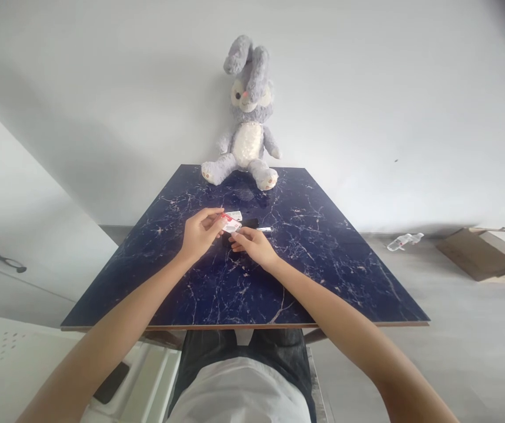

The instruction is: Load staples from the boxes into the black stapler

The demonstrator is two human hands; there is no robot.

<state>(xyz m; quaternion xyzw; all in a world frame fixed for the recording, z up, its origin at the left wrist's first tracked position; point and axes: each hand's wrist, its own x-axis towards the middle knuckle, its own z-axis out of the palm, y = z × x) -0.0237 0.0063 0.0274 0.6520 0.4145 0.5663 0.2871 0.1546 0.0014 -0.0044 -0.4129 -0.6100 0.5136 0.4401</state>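
A small red-and-white card point(231, 224) is held up over the middle of the table, tilted. My left hand point(201, 232) pinches its left side between thumb and fingers. At the lower right corner, my right hand point(254, 245) grips it with the thumb on top and fingers curled beneath. Just behind the card lies a small white printed piece point(234, 215), partly covered. A black item point(250, 223) rests beside it, mostly hidden by the card and my right hand. Next to that is a thin silvery-white object point(264, 229), whose kind I cannot make out.
The blue marbled table point(323, 276) has a grey plush rabbit point(248, 141) sitting at its far edge against the wall. On the floor to the right are a clear plastic bottle point(404, 241) and a cardboard box point(468, 252). A dark phone-like slab point(111, 382) lies low on the left.
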